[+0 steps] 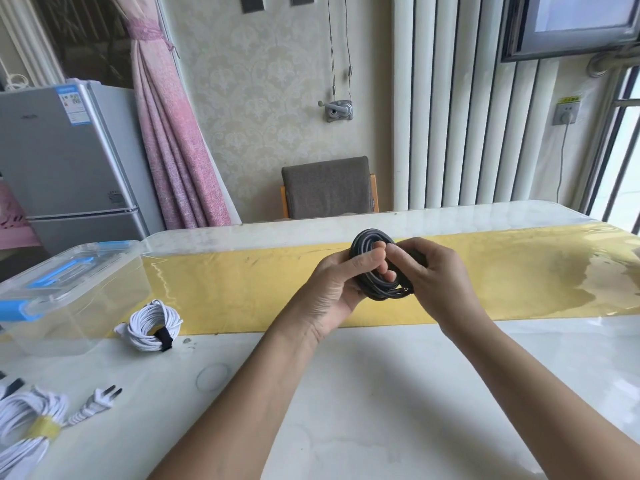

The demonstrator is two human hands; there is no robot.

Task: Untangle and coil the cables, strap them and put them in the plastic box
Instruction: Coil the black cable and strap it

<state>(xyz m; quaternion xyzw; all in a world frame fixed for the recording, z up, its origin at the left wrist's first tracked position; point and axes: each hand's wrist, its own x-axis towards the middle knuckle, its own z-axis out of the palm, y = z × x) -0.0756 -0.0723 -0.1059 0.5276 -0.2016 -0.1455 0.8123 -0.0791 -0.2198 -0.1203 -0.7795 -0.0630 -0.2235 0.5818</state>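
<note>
Head view: both hands raised above the glossy white table (363,393) and its yellow runner (242,282). Left hand (341,282) wraps the black cable coil (372,268), thumb through the round loops; right hand (436,275) pinches the same coil from the other side, fingers curled. Coil smooth, rubbery, tight. White coiled cable (150,323) with a black strap (162,337) lies beside the clear plastic box (69,292), blue latches, lid on. Second white cable bundle (27,420), yellow band, near-left edge.
</note>
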